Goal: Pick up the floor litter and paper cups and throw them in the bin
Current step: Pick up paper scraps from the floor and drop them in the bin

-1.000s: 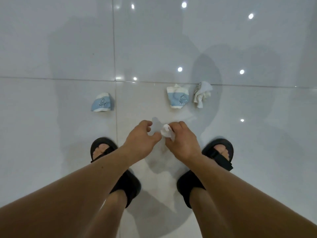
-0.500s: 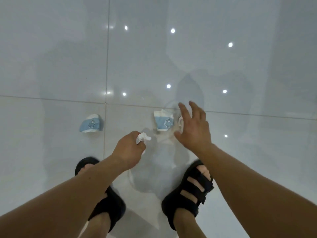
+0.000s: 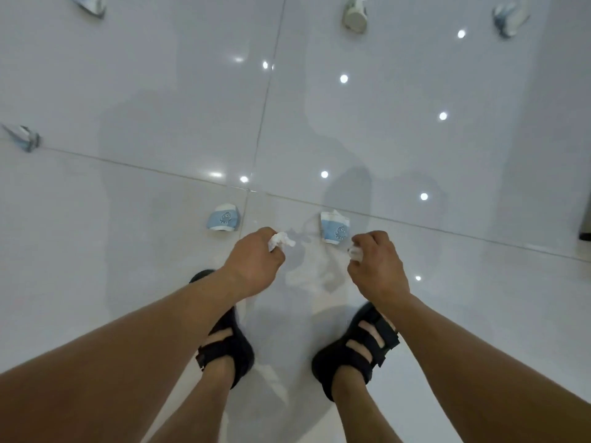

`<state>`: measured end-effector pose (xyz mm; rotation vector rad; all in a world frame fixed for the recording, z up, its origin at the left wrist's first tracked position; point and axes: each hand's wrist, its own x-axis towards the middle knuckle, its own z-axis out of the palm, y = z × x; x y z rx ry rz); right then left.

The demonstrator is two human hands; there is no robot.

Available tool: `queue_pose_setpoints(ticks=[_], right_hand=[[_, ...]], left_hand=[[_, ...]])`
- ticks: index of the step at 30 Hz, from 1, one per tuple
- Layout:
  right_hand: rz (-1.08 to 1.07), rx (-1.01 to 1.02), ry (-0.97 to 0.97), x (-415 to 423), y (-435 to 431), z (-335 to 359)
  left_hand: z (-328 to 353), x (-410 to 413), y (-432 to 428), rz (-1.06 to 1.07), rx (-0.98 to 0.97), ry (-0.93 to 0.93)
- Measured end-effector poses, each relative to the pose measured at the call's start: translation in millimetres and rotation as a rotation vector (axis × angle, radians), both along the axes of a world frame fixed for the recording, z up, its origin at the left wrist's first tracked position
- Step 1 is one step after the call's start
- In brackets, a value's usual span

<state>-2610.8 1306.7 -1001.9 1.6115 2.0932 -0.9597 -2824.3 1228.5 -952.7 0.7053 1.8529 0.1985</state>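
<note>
Tissue wad (image 3: 355, 252) from beside crushed paper cup (image 3: 335, 231) now clamped in right hand (image 3: 379, 266) fingers, other wad (image 3: 279, 243) clamped in left hand (image 3: 256, 263); cups uncollected.

Crushed blue cups (image 3: 223, 218): 2
Tissue wads (image 3: 280, 243): 2, one per hand
Blurred litter farther off (image 3: 354, 15): 4
Hands (image 3: 252, 266): 2
Sandals (image 3: 228, 350): 2

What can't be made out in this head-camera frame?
Head view only.
White wad in the right hand: mostly hidden by its curled fingers.
Far litter pieces along the top: small, blurred, one cut by the edge.
Dark object at the right edge: cut off.
The bin: not in view.
</note>
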Motion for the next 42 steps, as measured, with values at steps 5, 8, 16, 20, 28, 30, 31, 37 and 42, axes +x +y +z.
queue_pose_setpoints(ticks=[5,8,16,20,28,30,31,37,42], right_hand=[[0.094,0.029,0.108,-61.2,12.9,124.9],[0.185,0.035,0.176,-98.3,9.7,202.0],[0.424,-0.002,0.221,-155.2,-32.6,356.4],[0.587,-0.012,0.249,-171.3,-67.5,413.5],[0.837,-0.039,0.281,-222.4,-176.7,513.4],[0.894,-0.036,0.304,-236.2,-215.1,535.2],[0.925,-0.038,0.313,-242.3,-236.1,545.2],[1.161,-0.034,0.344,-271.7,-376.7,587.8],[1.337,-0.028,0.414,-293.1,-509.9,614.9]], left_hand=[[103.4,-42.0,1.1,0.014,0.076,0.027],[167.9,-71.5,-14.3,0.037,0.108,0.055],[313.2,-108.1,-96.3,0.332,0.072,0.112],[373.9,-100.5,-158.3,0.474,0.079,0.124],[483.3,-78.0,-302.6,0.84,0.168,0.2],[504.6,-72.3,-345.9,0.929,0.169,0.234],[514.1,-68.7,-368.7,0.97,0.164,0.245],[550.0,-51.6,-515.3,1.261,0.18,0.246],[575.6,-47.5,-639.2,1.414,0.201,0.314]])
